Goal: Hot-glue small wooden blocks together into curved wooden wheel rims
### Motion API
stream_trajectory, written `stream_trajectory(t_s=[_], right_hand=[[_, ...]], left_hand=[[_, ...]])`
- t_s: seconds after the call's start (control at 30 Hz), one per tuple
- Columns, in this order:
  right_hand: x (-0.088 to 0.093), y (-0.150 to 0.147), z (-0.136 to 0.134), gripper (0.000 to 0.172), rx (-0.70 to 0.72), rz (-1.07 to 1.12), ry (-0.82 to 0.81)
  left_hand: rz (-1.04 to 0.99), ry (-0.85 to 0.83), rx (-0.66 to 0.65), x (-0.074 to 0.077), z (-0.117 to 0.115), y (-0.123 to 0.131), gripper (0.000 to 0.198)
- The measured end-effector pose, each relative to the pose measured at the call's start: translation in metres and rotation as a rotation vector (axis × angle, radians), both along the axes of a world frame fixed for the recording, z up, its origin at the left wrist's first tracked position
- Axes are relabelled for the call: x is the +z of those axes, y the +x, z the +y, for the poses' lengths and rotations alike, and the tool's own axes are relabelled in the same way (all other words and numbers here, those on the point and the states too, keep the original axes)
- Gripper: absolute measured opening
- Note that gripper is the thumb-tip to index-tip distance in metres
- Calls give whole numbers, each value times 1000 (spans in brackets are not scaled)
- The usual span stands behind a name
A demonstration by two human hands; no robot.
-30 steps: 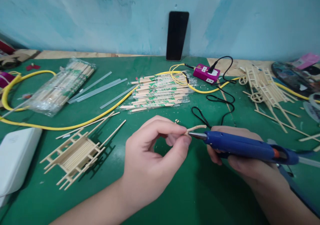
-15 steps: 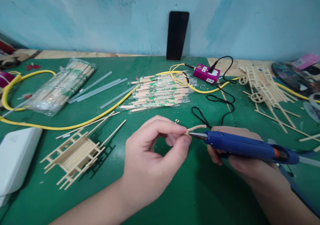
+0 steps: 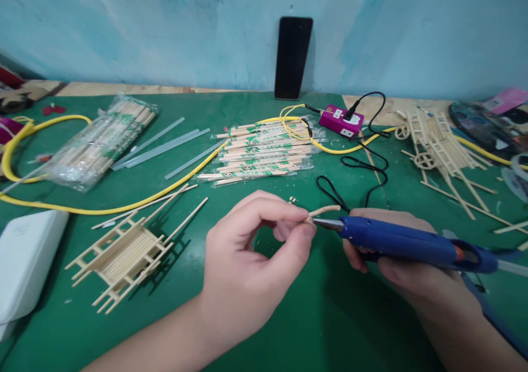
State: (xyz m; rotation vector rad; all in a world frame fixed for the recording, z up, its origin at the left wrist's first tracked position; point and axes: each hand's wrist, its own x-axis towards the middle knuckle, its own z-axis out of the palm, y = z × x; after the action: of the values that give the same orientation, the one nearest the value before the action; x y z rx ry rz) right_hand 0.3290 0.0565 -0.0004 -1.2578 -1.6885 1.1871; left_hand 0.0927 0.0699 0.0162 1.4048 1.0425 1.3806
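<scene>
Between the thumb and forefinger of my left hand (image 3: pixel 258 256) is a small curved wooden piece (image 3: pixel 325 211), its free end pointing right. My right hand (image 3: pixel 406 273) is wrapped round a blue glue gun (image 3: pixel 402 240). The gun's metal nozzle (image 3: pixel 330 224) points left, its tip at my left fingertips just under the wooden piece. A clear glue stick (image 3: pixel 511 266) sticks out of the gun's rear. To the left of my left hand, a small cart frame of wooden sticks (image 3: pixel 127 253) rests on the green table (image 3: pixel 289 328).
Wrapped chopsticks (image 3: pixel 264 152) lie behind my hands, with a fuller pack (image 3: pixel 105 141) and glue sticks (image 3: pixel 165 147) at left. A phone (image 3: pixel 293 58) leans on the wall. A purple socket (image 3: pixel 341 121), yellow cable (image 3: pixel 136 206), white box (image 3: pixel 31 267) and another stick model (image 3: pixel 445 152) surround them.
The glue gun and my right hand have shifted very slightly right. My left hand keeps its pinch on the wooden piece almost unmoved.
</scene>
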Motion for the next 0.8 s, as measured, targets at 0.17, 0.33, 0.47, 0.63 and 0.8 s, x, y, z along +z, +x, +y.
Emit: stream_trajectory(t_s=[0.17,0.33,0.47,0.63,0.8], right_hand=[[0,0,0,19,19,39,16],[-6,7,5,18,109,39,77],[-6,10,5,18,126,29,82],[-7,10,6,18,139,24,98],[-7,14,7,17,174,2,98]], left_hand=[[-8,-5,3,1,0,0,19],[-4,4,-2,-1,0,0,19],[7,19,-5,0,1,0,17],[6,26,-4,-1,1,0,17],[-16,8,-4,-2,1,-1,19]])
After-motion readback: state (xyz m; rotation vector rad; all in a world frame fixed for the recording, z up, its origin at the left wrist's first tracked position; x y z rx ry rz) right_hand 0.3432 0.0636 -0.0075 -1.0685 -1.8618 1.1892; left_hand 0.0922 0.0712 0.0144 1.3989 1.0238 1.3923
